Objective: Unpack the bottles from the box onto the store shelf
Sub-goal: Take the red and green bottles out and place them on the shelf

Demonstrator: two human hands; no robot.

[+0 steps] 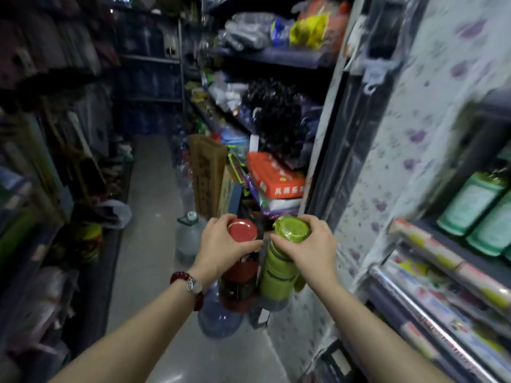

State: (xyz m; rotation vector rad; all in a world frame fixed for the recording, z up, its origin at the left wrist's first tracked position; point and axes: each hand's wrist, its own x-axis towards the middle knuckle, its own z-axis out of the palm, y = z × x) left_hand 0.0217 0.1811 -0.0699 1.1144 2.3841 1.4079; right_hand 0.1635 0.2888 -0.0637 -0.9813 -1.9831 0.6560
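My left hand (221, 244) grips the lid end of a red bottle (239, 277), held upright in mid-air over the aisle. Right beside it, my right hand (307, 248) grips the top of a green bottle (278, 272), also upright. The two bottles nearly touch. To my right stands the store shelf (442, 244), with several green bottles (475, 203) lying on an upper level. No box for the bottles is clearly visible.
A narrow aisle with a grey floor (149, 217) runs ahead between full shelves. Large water jugs (188, 236) stand on the floor below my hands. A tall cardboard box (207, 172) and an orange pack (273, 175) lie ahead right. Rolled wraps (448, 299) fill the lower right shelf.
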